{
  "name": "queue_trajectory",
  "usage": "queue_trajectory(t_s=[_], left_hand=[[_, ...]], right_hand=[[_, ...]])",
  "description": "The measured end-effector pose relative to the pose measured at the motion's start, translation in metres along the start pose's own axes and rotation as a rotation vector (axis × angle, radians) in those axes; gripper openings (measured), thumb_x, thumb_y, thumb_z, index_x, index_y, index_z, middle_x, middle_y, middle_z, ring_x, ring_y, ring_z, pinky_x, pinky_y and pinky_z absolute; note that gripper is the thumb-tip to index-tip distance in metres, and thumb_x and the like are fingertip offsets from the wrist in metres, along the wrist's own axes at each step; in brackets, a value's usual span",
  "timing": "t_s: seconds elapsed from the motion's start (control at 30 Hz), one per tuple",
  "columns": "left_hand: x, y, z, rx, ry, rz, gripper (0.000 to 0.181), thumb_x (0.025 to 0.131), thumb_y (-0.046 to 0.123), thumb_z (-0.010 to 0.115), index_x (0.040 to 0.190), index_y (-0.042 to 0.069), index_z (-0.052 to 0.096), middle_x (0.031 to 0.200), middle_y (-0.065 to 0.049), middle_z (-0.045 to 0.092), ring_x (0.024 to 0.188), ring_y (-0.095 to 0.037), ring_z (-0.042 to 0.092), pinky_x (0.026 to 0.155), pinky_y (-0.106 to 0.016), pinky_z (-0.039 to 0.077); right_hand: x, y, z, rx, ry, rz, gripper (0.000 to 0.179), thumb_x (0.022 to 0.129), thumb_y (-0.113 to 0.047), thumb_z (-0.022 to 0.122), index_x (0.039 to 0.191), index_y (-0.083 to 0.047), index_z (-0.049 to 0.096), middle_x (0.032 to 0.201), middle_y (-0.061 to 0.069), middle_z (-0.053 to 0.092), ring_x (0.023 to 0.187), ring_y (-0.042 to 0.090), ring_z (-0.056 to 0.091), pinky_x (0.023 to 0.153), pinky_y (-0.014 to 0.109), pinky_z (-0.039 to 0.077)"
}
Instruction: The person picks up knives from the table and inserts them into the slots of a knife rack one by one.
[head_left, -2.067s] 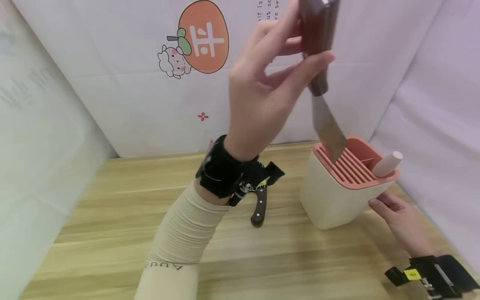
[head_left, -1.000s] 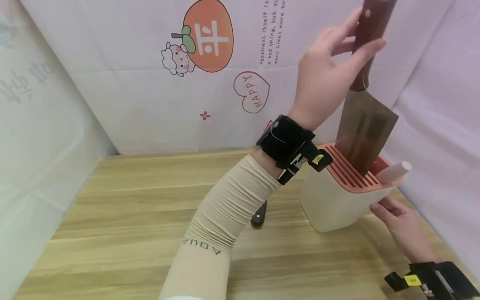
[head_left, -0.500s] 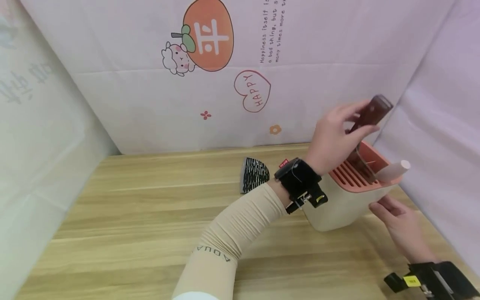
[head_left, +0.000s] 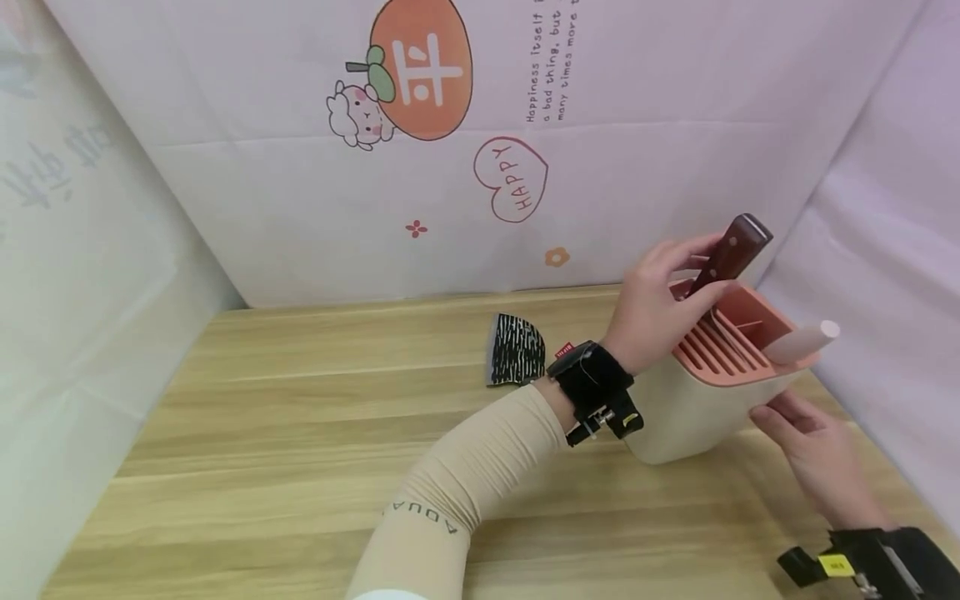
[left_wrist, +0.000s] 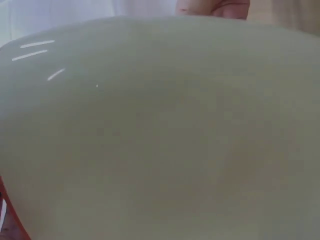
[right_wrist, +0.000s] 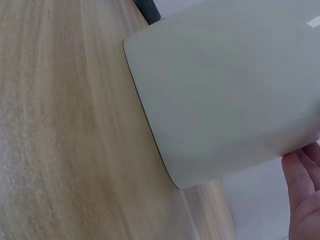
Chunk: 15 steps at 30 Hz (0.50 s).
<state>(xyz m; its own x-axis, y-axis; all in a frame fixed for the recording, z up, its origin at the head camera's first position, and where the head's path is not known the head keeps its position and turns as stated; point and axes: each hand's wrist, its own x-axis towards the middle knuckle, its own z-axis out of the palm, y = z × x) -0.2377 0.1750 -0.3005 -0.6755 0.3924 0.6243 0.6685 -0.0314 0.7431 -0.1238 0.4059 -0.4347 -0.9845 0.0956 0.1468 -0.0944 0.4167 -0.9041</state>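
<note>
My left hand (head_left: 660, 304) grips the brown riveted handle of a cleaver (head_left: 738, 243). Its blade is down in a slot of the cream knife holder (head_left: 690, 417), mostly hidden. The holder has a coral slotted top (head_left: 720, 358). Against the holder's right end, below the rim, rest the fingers of my right hand (head_left: 817, 454); part of them is behind it. The holder's cream wall (left_wrist: 150, 125) fills most of the left wrist view. In the right wrist view, the right hand (right_wrist: 305, 195) touches its edge.
A pale handle (head_left: 806, 340) sticks out of the holder's right compartment. A patterned black-and-grey blade (head_left: 516, 350) lies on the wooden table (head_left: 285, 433), its handle hidden by the left forearm. White printed cloth (head_left: 300, 225) stands behind and at both sides.
My left hand has carried the cleaver right, then down, and its blade has gone into the holder's slot. The right hand has stayed at the holder's side.
</note>
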Motion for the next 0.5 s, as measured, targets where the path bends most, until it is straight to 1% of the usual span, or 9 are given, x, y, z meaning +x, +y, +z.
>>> queue_trajectory(t_s=[0.13, 0.23, 0.3, 0.4, 0.43, 0.5], left_hand=[[-0.001, -0.003, -0.002, -0.016, 0.004, 0.041, 0.048, 0.089, 0.004, 0.069, 0.134, 0.003, 0.053, 0.121, -0.009, 0.057, 0.105, 0.004, 0.05, 0.086, -0.007, 0.045], [-0.002, -0.004, -0.005, 0.011, -0.015, 0.075, 0.049, 0.09, 0.006, 0.068, 0.136, 0.004, 0.052, 0.123, -0.009, 0.058, 0.107, 0.003, 0.05, 0.087, -0.008, 0.045], [-0.002, -0.004, -0.009, 0.043, -0.04, 0.097, 0.049, 0.092, 0.008, 0.067, 0.138, 0.006, 0.05, 0.123, -0.008, 0.058, 0.109, 0.003, 0.05, 0.09, -0.008, 0.044], [-0.006, -0.006, -0.018, 0.092, -0.092, 0.117, 0.047, 0.095, 0.012, 0.064, 0.14, 0.007, 0.049, 0.127, -0.007, 0.058, 0.113, 0.002, 0.048, 0.092, -0.008, 0.041], [-0.008, -0.007, -0.022, 0.118, -0.109, 0.126, 0.047, 0.095, 0.013, 0.063, 0.14, 0.008, 0.049, 0.128, -0.007, 0.058, 0.115, 0.002, 0.047, 0.093, -0.007, 0.04], [-0.015, -0.01, -0.032, 0.162, -0.137, 0.164, 0.046, 0.095, 0.013, 0.063, 0.139, 0.006, 0.049, 0.13, -0.008, 0.058, 0.118, 0.0, 0.046, 0.096, -0.009, 0.038]], right_hand=[[0.001, -0.003, -0.002, -0.096, -0.004, 0.035, 0.051, 0.102, -0.019, 0.051, 0.15, -0.016, 0.033, 0.127, -0.027, 0.047, 0.105, -0.015, 0.047, 0.078, 0.004, 0.043], [0.001, -0.003, -0.002, -0.093, -0.003, 0.047, 0.051, 0.102, -0.02, 0.051, 0.15, -0.017, 0.032, 0.127, -0.027, 0.047, 0.105, -0.016, 0.047, 0.078, 0.004, 0.044], [0.0, -0.003, -0.002, -0.085, -0.001, 0.045, 0.051, 0.102, -0.02, 0.051, 0.15, -0.017, 0.032, 0.126, -0.028, 0.047, 0.105, -0.016, 0.047, 0.078, 0.004, 0.044], [-0.001, -0.003, -0.002, -0.079, 0.009, 0.029, 0.051, 0.102, -0.016, 0.052, 0.149, -0.016, 0.034, 0.122, -0.03, 0.048, 0.102, -0.016, 0.048, 0.077, 0.005, 0.044], [-0.001, -0.003, -0.002, -0.097, 0.017, 0.028, 0.05, 0.102, -0.017, 0.052, 0.149, -0.016, 0.035, 0.121, -0.031, 0.048, 0.101, -0.017, 0.048, 0.076, 0.004, 0.044], [-0.001, -0.003, -0.002, -0.088, 0.017, 0.02, 0.05, 0.101, -0.016, 0.052, 0.149, -0.015, 0.036, 0.119, -0.031, 0.049, 0.1, -0.017, 0.049, 0.076, 0.004, 0.044]])
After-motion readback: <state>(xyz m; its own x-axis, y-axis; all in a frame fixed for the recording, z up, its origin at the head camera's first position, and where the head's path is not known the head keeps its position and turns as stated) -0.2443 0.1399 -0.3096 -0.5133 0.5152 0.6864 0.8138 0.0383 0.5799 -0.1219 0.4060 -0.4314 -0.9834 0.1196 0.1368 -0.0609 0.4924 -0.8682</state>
